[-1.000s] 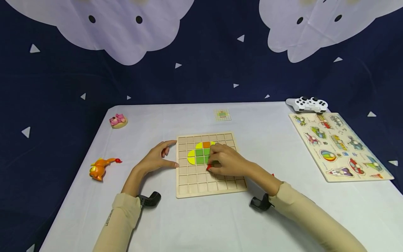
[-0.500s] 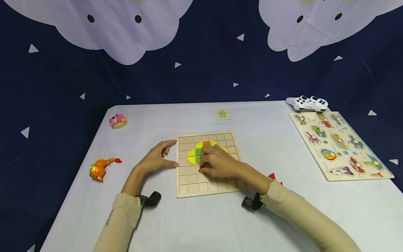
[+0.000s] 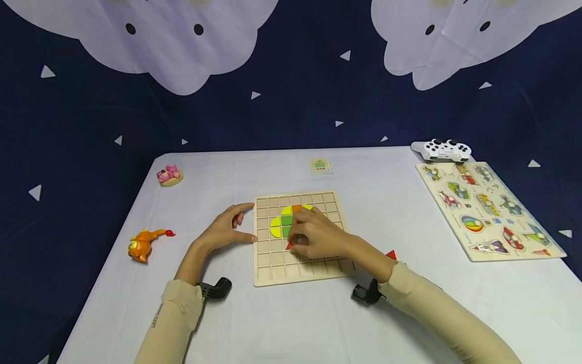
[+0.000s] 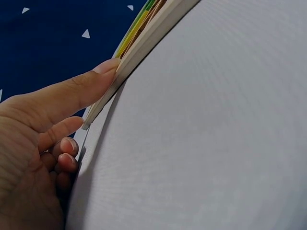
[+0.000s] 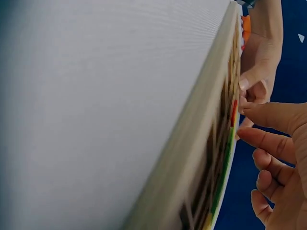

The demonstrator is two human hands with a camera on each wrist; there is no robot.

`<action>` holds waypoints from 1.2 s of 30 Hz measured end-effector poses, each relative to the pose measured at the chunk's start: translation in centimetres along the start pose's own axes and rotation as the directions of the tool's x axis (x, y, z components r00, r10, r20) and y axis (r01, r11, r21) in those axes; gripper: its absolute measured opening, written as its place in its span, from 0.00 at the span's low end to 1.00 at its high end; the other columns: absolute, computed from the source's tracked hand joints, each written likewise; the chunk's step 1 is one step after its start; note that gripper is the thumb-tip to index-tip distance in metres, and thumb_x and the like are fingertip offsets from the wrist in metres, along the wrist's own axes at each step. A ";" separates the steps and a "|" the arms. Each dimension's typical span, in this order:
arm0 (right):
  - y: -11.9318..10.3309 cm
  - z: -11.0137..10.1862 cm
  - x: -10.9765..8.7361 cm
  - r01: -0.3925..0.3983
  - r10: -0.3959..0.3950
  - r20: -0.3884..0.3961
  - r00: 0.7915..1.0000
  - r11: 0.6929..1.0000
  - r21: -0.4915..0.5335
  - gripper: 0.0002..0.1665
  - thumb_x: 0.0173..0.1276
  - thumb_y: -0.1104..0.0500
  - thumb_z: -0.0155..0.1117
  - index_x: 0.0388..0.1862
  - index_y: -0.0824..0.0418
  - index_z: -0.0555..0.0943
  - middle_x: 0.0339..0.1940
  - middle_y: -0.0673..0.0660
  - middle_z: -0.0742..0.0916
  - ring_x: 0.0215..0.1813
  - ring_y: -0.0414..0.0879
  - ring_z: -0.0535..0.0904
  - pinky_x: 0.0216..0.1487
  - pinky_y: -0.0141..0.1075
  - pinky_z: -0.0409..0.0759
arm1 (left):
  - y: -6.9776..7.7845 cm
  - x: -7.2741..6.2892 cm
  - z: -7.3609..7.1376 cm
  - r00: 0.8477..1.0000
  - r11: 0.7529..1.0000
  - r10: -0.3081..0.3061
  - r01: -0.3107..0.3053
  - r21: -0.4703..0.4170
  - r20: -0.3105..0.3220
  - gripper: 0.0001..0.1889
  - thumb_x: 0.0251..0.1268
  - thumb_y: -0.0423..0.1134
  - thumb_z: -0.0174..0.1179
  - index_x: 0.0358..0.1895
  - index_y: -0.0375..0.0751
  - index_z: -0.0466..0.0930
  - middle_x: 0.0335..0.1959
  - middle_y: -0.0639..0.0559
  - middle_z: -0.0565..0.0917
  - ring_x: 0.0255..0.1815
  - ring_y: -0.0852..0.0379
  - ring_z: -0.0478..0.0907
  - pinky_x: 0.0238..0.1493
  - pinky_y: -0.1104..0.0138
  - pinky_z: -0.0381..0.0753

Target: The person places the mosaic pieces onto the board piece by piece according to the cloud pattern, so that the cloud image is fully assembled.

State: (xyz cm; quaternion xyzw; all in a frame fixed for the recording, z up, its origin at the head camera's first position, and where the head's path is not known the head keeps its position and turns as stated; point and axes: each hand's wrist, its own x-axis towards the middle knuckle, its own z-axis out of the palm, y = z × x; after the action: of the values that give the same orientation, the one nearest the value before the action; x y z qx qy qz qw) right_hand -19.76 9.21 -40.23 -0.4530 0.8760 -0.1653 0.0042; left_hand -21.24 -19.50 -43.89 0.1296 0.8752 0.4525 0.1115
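Observation:
A square wooden grid board (image 3: 273,260) lies flat on the white-covered table. Yellow rounded pieces (image 3: 275,227), green squares (image 3: 286,220) and an orange piece (image 3: 297,208) sit in its cells. My left hand (image 3: 225,227) touches the board's left edge with thumb and index fingertips, the thumb near straight; the left wrist view shows the thumb (image 4: 76,93) against the rim. Over the middle of the board, my right hand (image 3: 318,235) pinches a red triangle (image 3: 289,245) at a cell just below the green squares. That hand hides part of the coloured pieces.
More red triangles (image 3: 391,255) lie beside the right forearm. A small pattern card (image 3: 321,166) lies behind the board. At the right are a picture puzzle board (image 3: 491,212) and a white game controller (image 3: 443,150). An orange toy (image 3: 143,245) and a pink figurine (image 3: 170,175) stand left.
My right hand has shifted left across the board with the red triangle, then stayed nearly still. The loose red triangles by the sleeve show more. My left hand keeps its place.

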 end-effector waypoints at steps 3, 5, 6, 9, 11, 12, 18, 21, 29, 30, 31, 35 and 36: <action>0.2 -0.6 -0.7 -0.030 0.030 -0.011 0.999 1.000 0.005 0.09 0.62 0.52 0.71 0.38 0.54 0.88 0.37 0.48 0.78 0.44 0.43 0.69 0.53 0.46 0.68 | -0.1 0.1 0.0 1.000 1.000 -0.003 0.003 0.006 -0.001 0.48 0.44 0.41 0.80 0.73 0.39 0.65 0.36 0.48 0.64 0.39 0.52 0.62 0.43 0.59 0.61; 0.5 -1.0 -1.4 -0.043 0.043 -0.019 0.999 0.999 0.007 0.08 0.62 0.53 0.70 0.38 0.55 0.88 0.37 0.48 0.78 0.43 0.43 0.68 0.50 0.44 0.66 | -0.1 0.0 0.0 1.000 1.000 -0.010 0.010 0.012 -0.004 0.48 0.44 0.41 0.80 0.73 0.40 0.65 0.36 0.49 0.64 0.39 0.53 0.62 0.43 0.60 0.62; 0.7 -1.1 -1.8 -0.049 0.049 -0.021 0.999 0.999 0.009 0.08 0.62 0.53 0.70 0.38 0.55 0.88 0.37 0.48 0.78 0.44 0.43 0.68 0.50 0.43 0.65 | -0.1 0.0 0.0 1.000 1.000 -0.012 0.012 0.016 -0.004 0.48 0.44 0.41 0.80 0.73 0.40 0.65 0.36 0.49 0.64 0.39 0.53 0.62 0.42 0.60 0.62; 1.4 -1.5 -3.1 -0.065 0.065 -0.030 0.997 0.998 0.013 0.08 0.62 0.54 0.71 0.38 0.55 0.88 0.38 0.48 0.79 0.43 0.42 0.68 0.49 0.41 0.64 | -0.1 -0.1 0.0 1.000 1.000 -0.020 0.021 0.016 -0.008 0.48 0.44 0.41 0.80 0.73 0.40 0.65 0.36 0.49 0.64 0.39 0.53 0.63 0.43 0.60 0.62; 1.9 -1.7 -4.2 -0.084 0.085 -0.036 0.996 0.996 0.018 0.08 0.61 0.54 0.71 0.38 0.55 0.89 0.38 0.48 0.79 0.44 0.42 0.68 0.48 0.41 0.64 | 0.0 -0.2 0.0 1.000 1.000 -0.013 0.013 0.014 -0.007 0.48 0.44 0.41 0.80 0.73 0.40 0.65 0.36 0.49 0.64 0.39 0.52 0.63 0.43 0.59 0.62; 2.2 -1.9 -4.7 -0.093 0.094 -0.042 0.995 0.996 0.017 0.08 0.61 0.54 0.72 0.38 0.55 0.89 0.38 0.48 0.79 0.44 0.42 0.68 0.48 0.40 0.64 | 0.0 -0.2 0.0 1.000 1.000 -0.012 0.012 0.011 -0.007 0.48 0.44 0.41 0.79 0.73 0.40 0.65 0.36 0.49 0.64 0.39 0.52 0.63 0.43 0.59 0.62; 4.0 -2.8 -8.2 -0.132 0.131 -0.077 0.988 0.991 -0.006 0.09 0.56 0.55 0.76 0.36 0.54 0.89 0.36 0.47 0.79 0.41 0.39 0.67 0.45 0.38 0.63 | 0.2 -0.2 0.0 1.000 1.000 -0.013 0.013 0.017 -0.005 0.48 0.44 0.41 0.79 0.72 0.40 0.66 0.36 0.49 0.65 0.39 0.53 0.63 0.43 0.60 0.62; 4.9 -3.4 -10.0 -0.154 0.151 -0.090 0.985 0.988 -0.029 0.10 0.55 0.56 0.77 0.36 0.54 0.88 0.36 0.47 0.79 0.41 0.39 0.68 0.44 0.38 0.64 | 0.2 -0.2 0.0 1.000 1.000 -0.010 0.010 0.020 -0.004 0.47 0.45 0.41 0.79 0.72 0.39 0.66 0.36 0.48 0.65 0.39 0.53 0.63 0.43 0.60 0.62; 6.3 -4.7 -14.4 -0.206 0.196 -0.112 0.974 0.975 -0.088 0.13 0.48 0.54 0.81 0.33 0.53 0.88 0.35 0.47 0.79 0.41 0.39 0.71 0.43 0.39 0.66 | 0.2 -0.1 0.0 1.000 1.000 -0.013 0.013 0.019 0.001 0.48 0.45 0.41 0.79 0.72 0.39 0.65 0.36 0.48 0.64 0.40 0.51 0.62 0.43 0.58 0.61; 6.5 -4.8 -14.8 -0.216 0.205 -0.110 0.972 0.972 -0.096 0.13 0.48 0.54 0.81 0.33 0.52 0.88 0.35 0.46 0.79 0.41 0.39 0.71 0.43 0.38 0.66 | 0.2 -0.1 0.0 1.000 1.000 -0.013 0.013 0.019 0.001 0.48 0.45 0.41 0.79 0.72 0.39 0.65 0.36 0.48 0.64 0.40 0.51 0.62 0.43 0.58 0.61; 6.6 -4.8 -15.2 -0.226 0.216 -0.107 0.971 0.969 -0.101 0.13 0.47 0.53 0.81 0.33 0.52 0.88 0.34 0.46 0.79 0.41 0.39 0.71 0.43 0.38 0.66 | 0.2 -0.1 0.0 1.000 1.000 -0.013 0.013 0.019 0.000 0.48 0.45 0.41 0.79 0.72 0.39 0.65 0.36 0.48 0.64 0.40 0.51 0.62 0.43 0.58 0.61; 7.1 -5.1 -16.3 -0.251 0.240 -0.100 0.966 0.961 -0.119 0.13 0.47 0.53 0.82 0.31 0.50 0.87 0.34 0.44 0.78 0.42 0.40 0.71 0.42 0.39 0.66 | 0.1 -0.1 0.0 1.000 1.000 -0.013 0.013 0.017 -0.002 0.48 0.44 0.41 0.80 0.72 0.39 0.66 0.36 0.48 0.64 0.39 0.51 0.62 0.43 0.58 0.61; 7.2 -5.1 -16.6 -0.254 0.243 -0.101 0.965 0.959 -0.122 0.13 0.47 0.52 0.82 0.31 0.49 0.87 0.34 0.44 0.78 0.42 0.40 0.71 0.42 0.39 0.66 | 0.1 -0.1 0.1 1.000 1.000 -0.012 0.012 0.017 -0.002 0.48 0.44 0.41 0.80 0.72 0.39 0.66 0.36 0.48 0.64 0.39 0.51 0.62 0.43 0.58 0.61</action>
State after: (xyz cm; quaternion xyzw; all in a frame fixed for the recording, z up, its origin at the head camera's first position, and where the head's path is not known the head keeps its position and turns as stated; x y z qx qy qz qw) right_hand -16.47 27.67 -39.90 -0.3310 0.9346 -0.1233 -0.0429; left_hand -21.14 -19.45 -43.86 0.1248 0.8800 0.4443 0.1123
